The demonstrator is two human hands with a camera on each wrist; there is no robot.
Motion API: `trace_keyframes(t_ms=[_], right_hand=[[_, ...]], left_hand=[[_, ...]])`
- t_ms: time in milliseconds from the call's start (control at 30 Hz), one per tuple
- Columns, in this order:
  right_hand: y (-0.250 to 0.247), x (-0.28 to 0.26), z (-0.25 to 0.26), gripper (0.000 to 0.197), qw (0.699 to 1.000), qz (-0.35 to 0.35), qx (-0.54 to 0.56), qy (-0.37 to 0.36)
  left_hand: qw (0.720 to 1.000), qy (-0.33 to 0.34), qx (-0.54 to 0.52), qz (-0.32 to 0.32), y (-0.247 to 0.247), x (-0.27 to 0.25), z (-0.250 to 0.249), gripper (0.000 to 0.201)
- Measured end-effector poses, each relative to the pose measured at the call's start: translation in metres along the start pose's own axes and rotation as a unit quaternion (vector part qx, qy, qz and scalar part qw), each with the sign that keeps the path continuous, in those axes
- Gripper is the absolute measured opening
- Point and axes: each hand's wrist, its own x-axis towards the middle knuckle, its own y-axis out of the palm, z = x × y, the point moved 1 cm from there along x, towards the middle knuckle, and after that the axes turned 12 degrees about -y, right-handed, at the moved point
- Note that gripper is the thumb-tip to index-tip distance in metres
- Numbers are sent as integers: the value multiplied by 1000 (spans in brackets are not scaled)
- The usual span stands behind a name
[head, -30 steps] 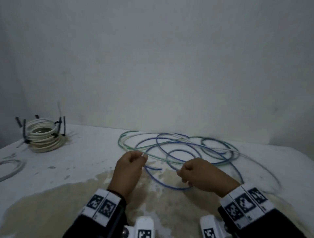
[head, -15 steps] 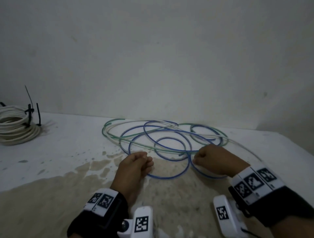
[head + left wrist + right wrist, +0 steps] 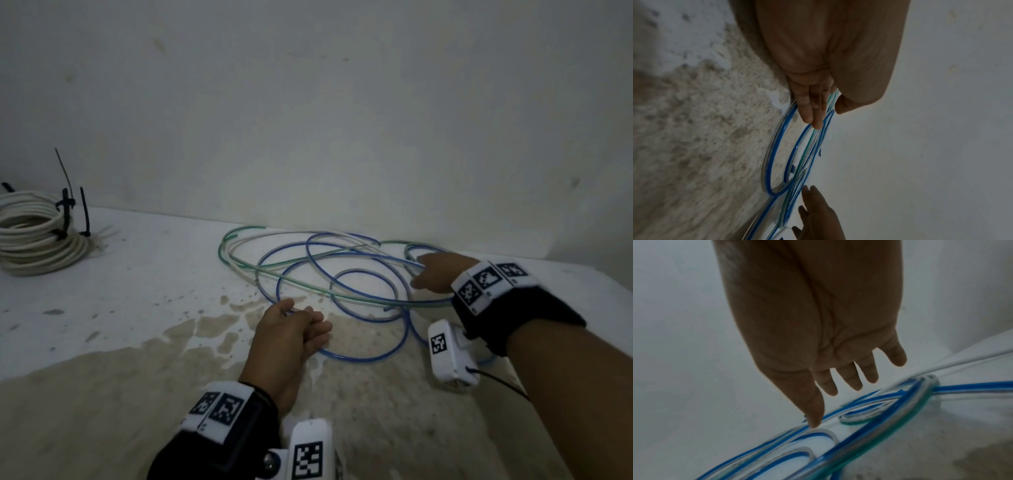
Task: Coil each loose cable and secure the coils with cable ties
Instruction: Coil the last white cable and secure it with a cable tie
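Dim, flat, bluish light; soft shadows only. Grainy throughout. Motion-blurred and stretched toward the edges in both wrist views.

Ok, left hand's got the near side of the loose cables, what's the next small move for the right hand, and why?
Probably close the right hand on the far loops and draw them toward the left hand. Its fingers are straight above the blue and green cables, with only the thumb touching, while the left hand pinches the near strands. The loops lie sprawled, not yet gathered into a coil.
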Motion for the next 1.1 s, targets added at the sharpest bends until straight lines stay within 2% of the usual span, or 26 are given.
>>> trace_keyframes(t_ms=[100, 267, 367, 433, 533, 667, 833, 900, 967, 1067, 1100], right_hand=[[6, 2, -6, 52, 999, 45, -18, 12], [17, 10, -11, 33, 999, 21, -45, -1], [19, 8, -12, 37, 999, 29, -41, 1], [16, 8, -17, 31, 999, 3, -39, 0], [9, 9, -24, 35, 998, -56, -30, 23], [15, 22, -33, 36, 999, -25, -33, 18], [14, 23, -38, 31, 997, -27, -71, 8], [18, 22, -42, 31, 994, -8, -104, -7], [26, 28, -51, 27, 990, 12, -136, -19], [25, 29, -56, 12, 991, 1, -129, -17], [23, 26, -52, 14, 992, 2, -122, -15]], left_hand=[[1000, 1, -6, -1, 0, 1, 0, 40], [1000, 3, 0, -2, 0, 0, 0, 37], [1000, 5, 5, -1, 0, 0, 0, 37], [1000, 8, 9, 1, 0, 0, 0, 37], [1000, 8, 14, 2, -1, 0, 0, 36], [1000, 9, 11, 3, 0, 0, 0, 33], [1000, 12, 14, -2, 1, 0, 0, 29], [1000, 13, 15, -3, 1, 0, 0, 28], [1000, 12, 16, -6, 2, 0, 0, 26], [1000, 12, 22, -6, 2, -1, -1, 23], [1000, 12, 26, -7, 2, -1, -1, 22]])
